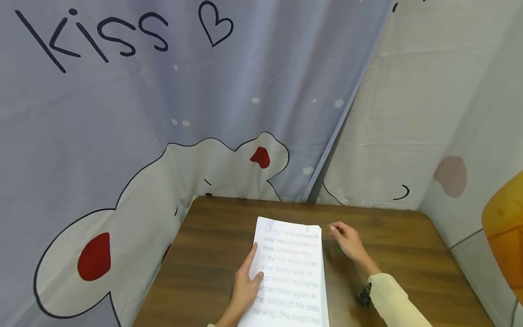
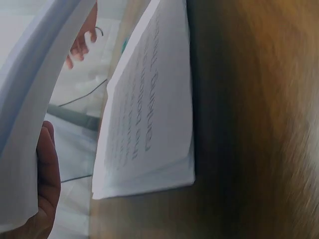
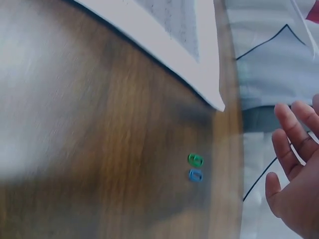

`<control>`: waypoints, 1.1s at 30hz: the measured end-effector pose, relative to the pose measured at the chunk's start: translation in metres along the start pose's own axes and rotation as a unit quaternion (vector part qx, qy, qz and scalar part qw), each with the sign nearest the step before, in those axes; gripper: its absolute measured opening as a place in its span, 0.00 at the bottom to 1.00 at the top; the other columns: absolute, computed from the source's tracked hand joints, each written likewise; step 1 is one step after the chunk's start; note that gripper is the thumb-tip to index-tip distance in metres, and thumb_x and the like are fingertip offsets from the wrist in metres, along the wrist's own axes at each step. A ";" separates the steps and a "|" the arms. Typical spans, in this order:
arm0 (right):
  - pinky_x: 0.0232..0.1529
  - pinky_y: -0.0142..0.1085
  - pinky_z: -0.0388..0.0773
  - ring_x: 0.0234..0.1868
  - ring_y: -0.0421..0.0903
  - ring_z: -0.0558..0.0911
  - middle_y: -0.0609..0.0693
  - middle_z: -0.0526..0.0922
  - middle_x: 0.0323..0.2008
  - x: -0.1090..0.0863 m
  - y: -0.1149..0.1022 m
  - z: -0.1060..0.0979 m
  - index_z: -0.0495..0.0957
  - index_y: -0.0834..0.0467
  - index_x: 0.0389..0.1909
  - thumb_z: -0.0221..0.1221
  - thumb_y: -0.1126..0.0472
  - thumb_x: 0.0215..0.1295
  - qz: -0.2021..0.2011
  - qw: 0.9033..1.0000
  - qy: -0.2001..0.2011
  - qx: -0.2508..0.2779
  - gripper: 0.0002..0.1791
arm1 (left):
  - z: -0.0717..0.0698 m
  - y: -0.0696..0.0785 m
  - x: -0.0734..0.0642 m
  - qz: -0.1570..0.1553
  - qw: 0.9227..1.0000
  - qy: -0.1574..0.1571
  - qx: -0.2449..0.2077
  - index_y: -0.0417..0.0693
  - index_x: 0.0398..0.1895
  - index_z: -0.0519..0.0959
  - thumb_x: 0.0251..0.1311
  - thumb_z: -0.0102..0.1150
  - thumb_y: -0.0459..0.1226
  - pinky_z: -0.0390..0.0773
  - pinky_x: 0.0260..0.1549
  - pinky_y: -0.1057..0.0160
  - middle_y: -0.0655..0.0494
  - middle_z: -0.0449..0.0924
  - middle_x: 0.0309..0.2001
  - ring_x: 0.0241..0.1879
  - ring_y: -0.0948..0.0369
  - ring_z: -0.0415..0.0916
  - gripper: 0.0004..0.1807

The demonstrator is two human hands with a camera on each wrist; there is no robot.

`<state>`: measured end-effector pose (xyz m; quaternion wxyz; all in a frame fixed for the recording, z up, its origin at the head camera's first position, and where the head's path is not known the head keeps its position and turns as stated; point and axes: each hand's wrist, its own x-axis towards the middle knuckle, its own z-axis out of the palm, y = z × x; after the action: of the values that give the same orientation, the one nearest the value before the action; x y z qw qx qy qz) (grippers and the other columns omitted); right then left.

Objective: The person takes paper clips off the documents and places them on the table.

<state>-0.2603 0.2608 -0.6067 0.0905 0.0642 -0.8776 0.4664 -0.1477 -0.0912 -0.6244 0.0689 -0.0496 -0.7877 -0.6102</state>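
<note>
My left hand (image 1: 246, 286) grips a stack of printed paper (image 1: 290, 277) by its left edge, thumb on the top sheet. Two clips, a left paper clip (image 1: 271, 224) and a right paper clip (image 1: 307, 228), sit along the stack's top edge. In the left wrist view the held sheets (image 2: 30, 114) rise off the table, and a second printed stack (image 2: 149, 109) lies flat below them. Just right of the stack's upper corner hovers my right hand (image 1: 348, 241), fingers loosely bent and holding nothing. Beneath it lie a green clip (image 3: 195, 160) and a blue clip (image 3: 195, 175).
The brown wooden table (image 1: 408, 254) has rounded far corners. A printed curtain (image 1: 229, 91) hangs behind it and on the left. Pale cloth (image 1: 408, 113) covers the back right and right side. A black device (image 1: 363, 296) is on the right wrist.
</note>
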 end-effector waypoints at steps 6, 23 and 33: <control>0.42 0.34 0.78 0.44 0.49 0.84 0.54 0.88 0.41 0.004 -0.016 0.010 0.84 0.61 0.55 0.53 0.53 0.83 0.021 0.999 -0.004 0.025 0.18 | 0.011 -0.001 -0.006 -0.001 1.000 -0.015 -0.005 0.60 0.84 0.60 0.59 0.56 0.16 0.56 0.78 0.44 0.53 0.58 0.83 0.80 0.45 0.57 0.51; 0.35 0.30 0.77 0.35 0.40 0.80 0.56 0.87 0.42 0.004 -0.028 0.022 0.84 0.63 0.54 0.60 0.57 0.78 -0.007 0.996 -0.028 0.080 0.14 | 0.022 0.003 -0.008 0.003 1.000 -0.012 -0.010 0.61 0.84 0.60 0.57 0.56 0.16 0.52 0.79 0.49 0.59 0.58 0.83 0.82 0.51 0.55 0.52; 0.37 0.29 0.79 0.37 0.39 0.81 0.58 0.86 0.43 0.004 -0.032 0.027 0.84 0.62 0.48 0.67 0.68 0.68 -0.006 0.994 -0.036 0.104 0.10 | 0.028 0.006 -0.010 -0.012 1.000 -0.004 -0.015 0.64 0.84 0.61 0.57 0.57 0.16 0.54 0.79 0.55 0.59 0.61 0.82 0.80 0.55 0.58 0.53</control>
<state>-0.2606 0.2206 -0.5950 0.0541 0.0957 -0.8264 0.5522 -0.1380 -0.0628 -0.6268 0.0581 -0.0439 -0.7795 -0.6222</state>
